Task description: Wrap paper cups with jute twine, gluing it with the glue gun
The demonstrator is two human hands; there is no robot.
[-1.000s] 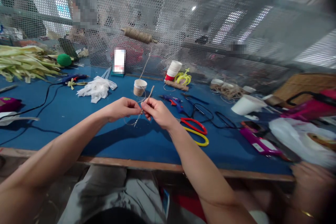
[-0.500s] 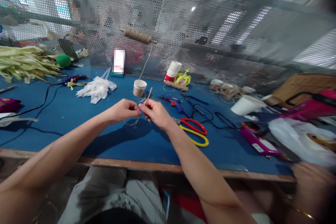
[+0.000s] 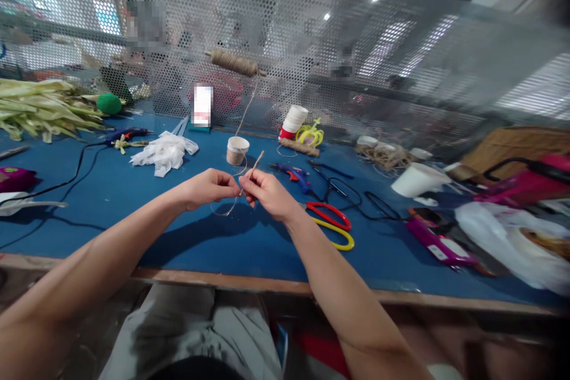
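Head view, right hand [image 3: 266, 191] pinching a thin tan strand [image 3: 257, 162] near frame centre, left hand [image 3: 211, 187] beside it with fingertips pressed together, fine cord [image 3: 221, 214] looping below, cup [image 3: 236, 155] above, scissors [image 3: 329, 206] right of centre on the blue surface [image 3: 191, 240].

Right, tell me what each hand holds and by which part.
The right hand pinches a thin tan strip below its free upper end. The left hand is closed beside it; what it grips cannot be told.
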